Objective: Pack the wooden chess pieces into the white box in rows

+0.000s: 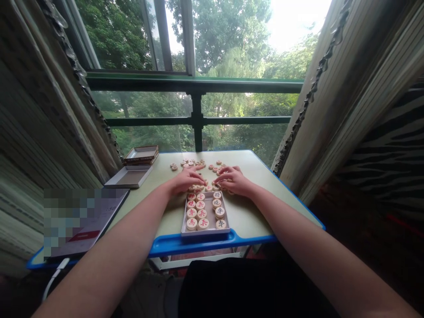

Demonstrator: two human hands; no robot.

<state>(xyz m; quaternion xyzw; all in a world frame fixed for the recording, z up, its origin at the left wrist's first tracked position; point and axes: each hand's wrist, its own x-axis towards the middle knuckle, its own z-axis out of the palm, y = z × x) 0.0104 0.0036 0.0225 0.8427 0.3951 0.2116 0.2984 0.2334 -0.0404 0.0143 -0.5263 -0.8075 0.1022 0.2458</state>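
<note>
Round wooden Chinese chess pieces lie loose on the table around both hands. My left hand [188,179] is over the loose pieces, its fingers apart and pointing right, the fingertips close to a piece [208,187] with a red character. Opposite it, my right hand [233,179] has its fingers bent down, the tips on a piece [216,187] with a black character. A shallow white box [211,231] stands just in front of the hands. Inside, pieces with red characters [200,205] fill two columns at left, and pieces with black characters [220,212] form one column at right.
More loose pieces [192,163] lie beyond the hands. At back left, a shallow open tray [129,176] sits beside a brown-edged box part [142,153]. A partly blurred flat device or folder [96,223] with a white cable [54,276] nearby occupies the left. A blue rim edges the table [265,212].
</note>
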